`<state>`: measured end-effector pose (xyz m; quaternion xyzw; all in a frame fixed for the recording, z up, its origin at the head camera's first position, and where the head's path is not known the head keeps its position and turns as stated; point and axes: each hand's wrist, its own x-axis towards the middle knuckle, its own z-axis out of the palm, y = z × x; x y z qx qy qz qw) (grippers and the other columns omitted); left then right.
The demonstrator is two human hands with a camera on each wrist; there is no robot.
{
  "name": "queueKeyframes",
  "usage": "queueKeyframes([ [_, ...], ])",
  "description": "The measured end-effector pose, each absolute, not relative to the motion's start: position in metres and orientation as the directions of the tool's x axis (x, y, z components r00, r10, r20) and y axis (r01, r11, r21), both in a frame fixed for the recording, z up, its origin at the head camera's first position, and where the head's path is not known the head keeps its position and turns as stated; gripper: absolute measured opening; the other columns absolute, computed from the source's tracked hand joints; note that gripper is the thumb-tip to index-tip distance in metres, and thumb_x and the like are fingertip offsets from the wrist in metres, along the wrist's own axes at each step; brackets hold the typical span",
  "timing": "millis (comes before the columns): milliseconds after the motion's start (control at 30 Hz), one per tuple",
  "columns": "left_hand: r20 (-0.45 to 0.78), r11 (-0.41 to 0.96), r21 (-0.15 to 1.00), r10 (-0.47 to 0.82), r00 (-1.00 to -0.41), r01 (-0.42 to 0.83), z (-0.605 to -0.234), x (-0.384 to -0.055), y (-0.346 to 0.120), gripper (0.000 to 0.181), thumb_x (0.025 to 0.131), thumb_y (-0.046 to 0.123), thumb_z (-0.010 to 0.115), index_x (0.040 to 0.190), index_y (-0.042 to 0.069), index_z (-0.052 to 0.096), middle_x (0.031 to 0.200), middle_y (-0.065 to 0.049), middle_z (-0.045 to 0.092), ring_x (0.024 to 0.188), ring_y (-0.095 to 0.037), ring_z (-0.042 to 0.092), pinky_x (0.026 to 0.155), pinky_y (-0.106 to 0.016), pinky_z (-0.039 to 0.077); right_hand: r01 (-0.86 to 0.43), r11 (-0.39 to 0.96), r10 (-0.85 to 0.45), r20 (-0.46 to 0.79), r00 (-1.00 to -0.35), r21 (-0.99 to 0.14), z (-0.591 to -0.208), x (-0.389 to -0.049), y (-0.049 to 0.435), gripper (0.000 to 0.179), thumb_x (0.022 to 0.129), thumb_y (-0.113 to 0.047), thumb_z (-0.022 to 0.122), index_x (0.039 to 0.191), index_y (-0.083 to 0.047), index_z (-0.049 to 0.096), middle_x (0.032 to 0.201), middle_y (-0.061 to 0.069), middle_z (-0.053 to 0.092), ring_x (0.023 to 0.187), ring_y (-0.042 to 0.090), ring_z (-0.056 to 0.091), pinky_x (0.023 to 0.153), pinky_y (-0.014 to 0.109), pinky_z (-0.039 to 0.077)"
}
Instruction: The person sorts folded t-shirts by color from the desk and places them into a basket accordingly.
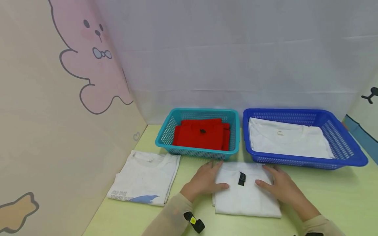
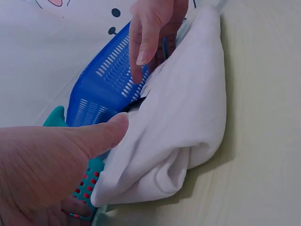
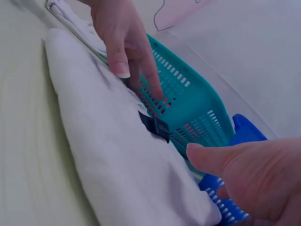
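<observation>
A folded white T-shirt [image 1: 246, 200] with a black neck label [image 1: 241, 179] lies in front of the two baskets. At its left side is my left hand [image 1: 208, 179], thumb stretched over the cloth and fingers by the far left corner. My right hand [image 1: 279, 184] lies over the right side, its thumb pointing inward and its fingers near the far right corner. Both hands have fairly straight fingers. In the left wrist view, the rolled layers of the shirt [image 2: 188, 108] show at its side. The right wrist view shows the label [image 3: 154, 126] close up.
A teal basket [image 1: 203, 152] holds folded red shirts [image 1: 200, 137]. Right of it, a blue basket [image 1: 351, 157] holds a folded white shirt [image 1: 289, 141]. Another white T-shirt [image 1: 147, 177] with printed lettering lies at the left, near the wall covering [image 1: 88, 147].
</observation>
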<state>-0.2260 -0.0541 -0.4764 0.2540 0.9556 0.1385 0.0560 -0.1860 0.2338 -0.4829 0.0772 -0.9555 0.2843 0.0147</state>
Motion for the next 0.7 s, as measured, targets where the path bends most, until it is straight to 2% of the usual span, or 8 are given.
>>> queueKeyframes([
  [133,-0.006,0.838,0.281,0.490,-0.872,0.468,-0.481,-0.224,-0.052,0.085,0.083,0.061,0.064,0.151,0.019,0.034,0.134,-0.013,0.053,0.119,-0.031,0.049,0.098,-0.041,0.043,-0.112,0.802,-0.132,0.008,-0.991,-0.586,-0.480,-0.188,0.243,0.079,0.085,-0.054,0.066,0.137,0.004,0.049,0.114,0.029,0.060,0.100,0.042,0.058,0.083,0.056,0.047],
  [233,0.005,0.831,0.327,0.474,-0.880,0.450,-0.486,-0.222,-0.048,0.080,0.084,0.057,0.065,0.148,0.018,0.039,0.131,-0.014,0.053,0.117,-0.029,0.049,0.095,-0.038,0.045,-0.087,0.777,-0.134,-0.029,-0.991,-0.623,-0.478,-0.189,0.247,0.074,0.084,-0.050,0.069,0.135,0.001,0.052,0.104,0.020,0.064,0.091,0.030,0.059,0.076,0.049,0.049],
  [333,0.002,0.797,0.450,0.450,-0.893,0.403,-0.490,-0.221,-0.045,0.074,0.084,0.047,0.070,0.146,0.016,0.043,0.128,-0.014,0.051,0.112,-0.025,0.051,0.093,-0.036,0.046,-0.084,0.724,-0.168,-0.056,-0.984,-0.684,-0.480,-0.190,0.248,0.066,0.085,-0.045,0.070,0.133,-0.003,0.056,0.119,0.025,0.060,0.105,0.037,0.057,0.086,0.055,0.046],
  [467,-0.009,0.721,0.623,0.394,-0.919,0.303,-0.498,-0.222,-0.044,0.066,0.081,0.028,0.077,0.140,0.015,0.050,0.122,-0.010,0.052,0.104,-0.020,0.053,0.091,-0.034,0.048,-0.052,0.629,-0.228,-0.120,-0.966,-0.776,-0.484,-0.190,0.249,0.059,0.086,-0.041,0.071,0.134,-0.010,0.058,0.136,0.023,0.050,0.124,0.042,0.046,0.097,0.055,0.039],
  [567,-0.044,0.622,0.757,0.353,-0.935,0.200,-0.502,-0.223,-0.044,0.062,0.077,0.015,0.080,0.135,0.019,0.055,0.123,-0.005,0.055,0.107,-0.019,0.053,0.090,-0.035,0.048,-0.048,0.568,-0.261,-0.125,-0.957,-0.822,-0.486,-0.190,0.249,0.053,0.086,-0.039,0.071,0.132,-0.014,0.059,0.138,0.019,0.050,0.127,0.038,0.043,0.096,0.044,0.042],
  [700,-0.109,0.447,0.892,0.352,-0.930,0.064,-0.502,-0.222,-0.044,0.060,0.076,0.002,0.079,0.128,0.024,0.060,0.122,0.000,0.058,0.105,-0.018,0.054,0.086,-0.035,0.050,-0.025,0.461,-0.303,-0.131,-0.944,-0.887,-0.488,-0.190,0.250,0.050,0.088,-0.032,0.070,0.133,-0.012,0.058,0.142,0.019,0.045,0.126,0.032,0.041,0.089,0.026,0.045],
])
